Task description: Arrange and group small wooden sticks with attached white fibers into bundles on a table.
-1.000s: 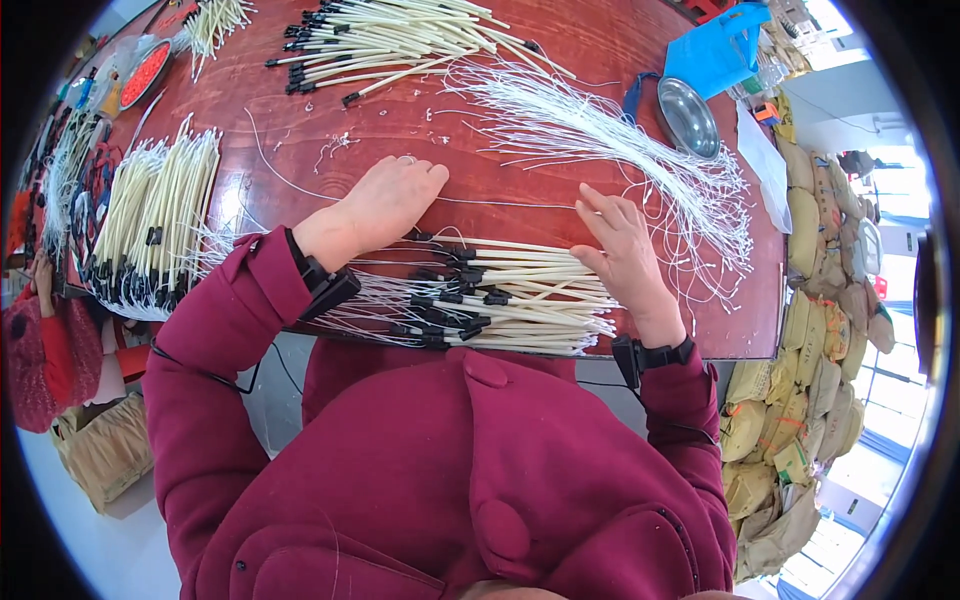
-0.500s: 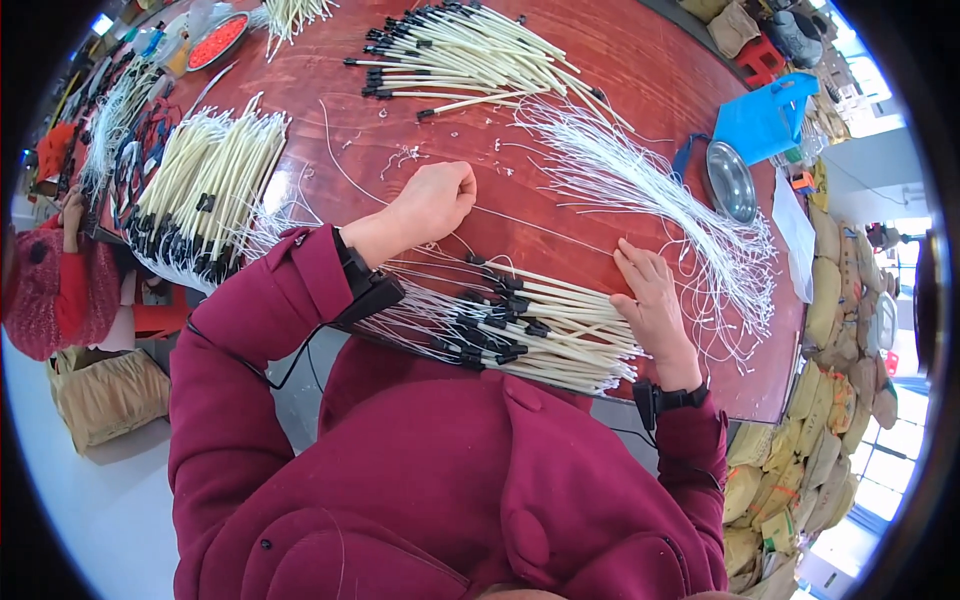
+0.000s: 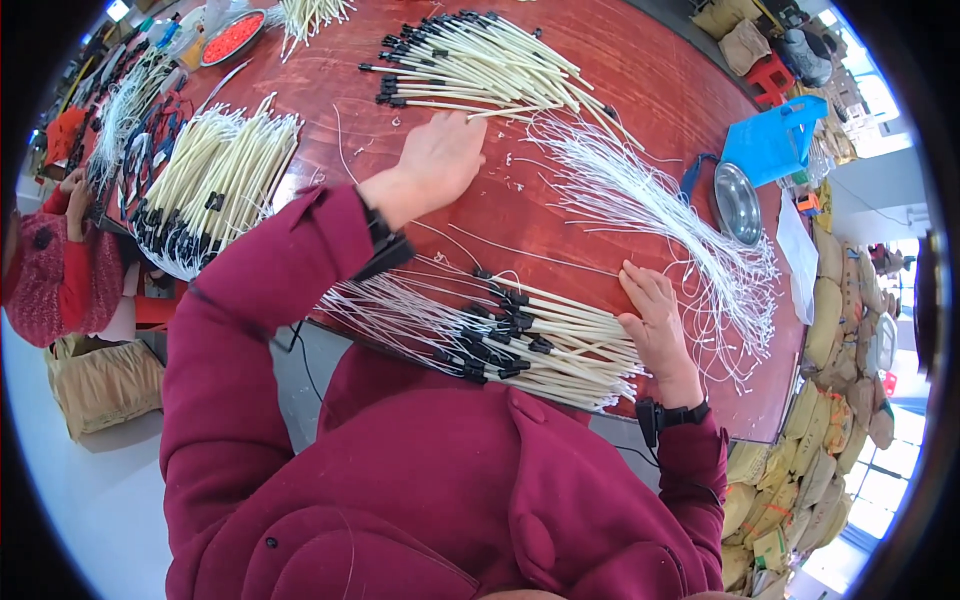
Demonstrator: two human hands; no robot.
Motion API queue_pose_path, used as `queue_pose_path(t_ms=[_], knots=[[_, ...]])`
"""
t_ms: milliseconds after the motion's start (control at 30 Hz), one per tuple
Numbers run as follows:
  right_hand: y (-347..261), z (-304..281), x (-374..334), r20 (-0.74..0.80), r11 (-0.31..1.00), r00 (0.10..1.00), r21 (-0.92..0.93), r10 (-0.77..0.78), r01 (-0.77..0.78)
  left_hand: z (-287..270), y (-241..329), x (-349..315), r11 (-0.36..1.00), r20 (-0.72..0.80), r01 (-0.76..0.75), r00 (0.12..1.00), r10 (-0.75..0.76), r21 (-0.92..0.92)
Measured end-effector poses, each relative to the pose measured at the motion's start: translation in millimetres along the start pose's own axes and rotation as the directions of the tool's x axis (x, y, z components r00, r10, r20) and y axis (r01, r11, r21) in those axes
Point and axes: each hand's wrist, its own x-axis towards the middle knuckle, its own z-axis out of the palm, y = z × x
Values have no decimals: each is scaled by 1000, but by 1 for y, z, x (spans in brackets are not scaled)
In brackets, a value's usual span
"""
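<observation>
My left hand (image 3: 440, 165) reaches over the far part of the table, its curled fingers at the near edge of a pile of cream rods with black end pieces (image 3: 490, 60). It covers the end of one rod; its fingertips are hidden, so a grip cannot be made out. My right hand (image 3: 655, 315) lies flat, fingers stretched and thumb apart, by the ends of a near bundle of cream rods (image 3: 580, 325). A thin white cord (image 3: 535, 252) runs leftward from its fingertips, its other end loose. White cords (image 3: 395, 310) trail from the near bundle's black pieces.
A bundle of white cords (image 3: 650, 195) lies right of centre. Beyond it stand a metal bowl (image 3: 738, 205) and blue container (image 3: 770, 140). More rods (image 3: 225, 180) lie left, near a dish of red pieces (image 3: 232, 40). Another person (image 3: 65, 260) sits far left; sacks (image 3: 800, 440) are stacked right.
My left hand has let go of the white cord and moved away from me to the far rod pile. The cord lies slacker; my right hand stays at its end.
</observation>
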Motion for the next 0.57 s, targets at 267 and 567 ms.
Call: queue_pose_path(t_ms=[267, 567], knots=[[0, 5, 0, -30, 999, 999, 33, 9, -8, 24, -43, 38, 982, -40, 42, 999, -35, 182], [3, 10, 0, -57, 997, 998, 72, 35, -31, -5, -66, -13, 949, 45, 67, 995, -85, 309]])
